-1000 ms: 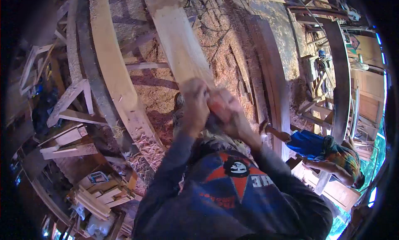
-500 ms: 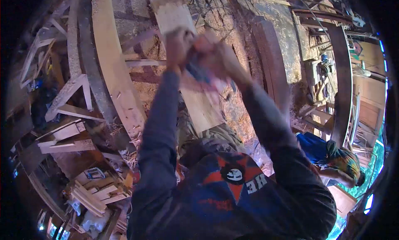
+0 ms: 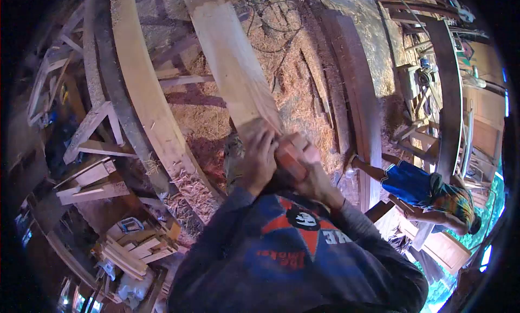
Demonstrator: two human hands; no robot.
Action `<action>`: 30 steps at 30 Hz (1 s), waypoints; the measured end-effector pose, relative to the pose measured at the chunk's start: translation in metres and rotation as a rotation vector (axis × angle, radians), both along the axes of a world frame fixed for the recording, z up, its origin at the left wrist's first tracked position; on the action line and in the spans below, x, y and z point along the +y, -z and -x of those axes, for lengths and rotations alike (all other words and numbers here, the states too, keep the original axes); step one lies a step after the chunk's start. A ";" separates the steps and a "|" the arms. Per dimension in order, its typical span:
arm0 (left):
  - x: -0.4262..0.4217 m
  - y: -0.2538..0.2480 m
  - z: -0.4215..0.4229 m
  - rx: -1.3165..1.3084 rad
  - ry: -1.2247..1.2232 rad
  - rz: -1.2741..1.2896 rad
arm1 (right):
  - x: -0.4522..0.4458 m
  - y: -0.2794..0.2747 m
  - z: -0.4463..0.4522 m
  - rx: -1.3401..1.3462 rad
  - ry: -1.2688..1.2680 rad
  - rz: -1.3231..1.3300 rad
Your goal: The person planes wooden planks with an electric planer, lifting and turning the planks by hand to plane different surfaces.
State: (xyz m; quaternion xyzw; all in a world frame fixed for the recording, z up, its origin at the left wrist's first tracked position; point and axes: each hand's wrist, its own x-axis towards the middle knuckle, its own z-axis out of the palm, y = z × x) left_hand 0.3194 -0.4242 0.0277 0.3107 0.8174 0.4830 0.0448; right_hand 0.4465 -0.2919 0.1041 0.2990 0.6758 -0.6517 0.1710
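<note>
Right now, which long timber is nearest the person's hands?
The pale middle board, its near part at the left hand and right hand; the shavings-strewn board to its left and the brown beam to its right are farther.

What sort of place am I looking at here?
Most likely a carpentry workshop: a long plank runs toward the person, curled wood shavings lie heaped nearby, and cut wood pieces are piled at the picture's lower left.
</note>
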 end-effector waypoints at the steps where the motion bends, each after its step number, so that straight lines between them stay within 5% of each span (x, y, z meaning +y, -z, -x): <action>1: -0.007 -0.005 -0.009 -0.073 0.027 0.025 | -0.001 -0.004 0.001 -0.003 -0.003 0.007; 3: -0.008 -0.001 -0.005 -0.146 0.053 0.051 | 0.001 -0.006 0.006 -0.068 -0.259 -0.341; 8: -0.003 0.033 0.079 0.092 -0.105 0.071 | 0.001 0.005 0.112 0.087 -0.287 -0.543; 11: 0.005 0.019 0.175 0.014 -0.115 -0.006 | 0.009 0.020 0.205 0.597 -0.225 -0.716; 12: 0.007 0.027 0.203 -0.014 -0.150 -0.013 | 0.011 0.016 0.230 0.582 -0.251 -0.811; 14: 0.005 0.044 0.258 0.045 -0.139 0.011 | 0.026 0.067 0.279 0.373 -0.800 -1.074; 17: 0.005 0.027 0.273 0.042 -0.076 0.010 | 0.033 0.094 0.295 0.447 -0.680 -0.964; 20: -0.007 0.022 0.201 -0.106 -0.097 0.104 | 0.028 0.101 0.222 0.583 -0.570 -1.009; 21: -0.010 0.022 0.166 -0.061 -0.125 0.103 | 0.024 0.072 0.181 0.411 -0.532 -0.659; 24: -0.025 0.013 0.059 -0.043 -0.096 0.139 | 0.008 0.069 0.061 0.244 -0.311 -0.269; 26: -0.032 -0.001 0.003 -0.037 -0.097 0.152 | -0.003 0.001 0.045 0.204 -0.308 -0.284; 29: -0.036 -0.002 -0.026 -0.102 -0.127 0.141 | -0.003 0.007 0.003 -0.108 -0.419 -0.294; 30: -0.038 0.005 -0.022 -0.119 -0.146 0.136 | -0.001 0.007 0.013 -0.011 -0.460 -0.331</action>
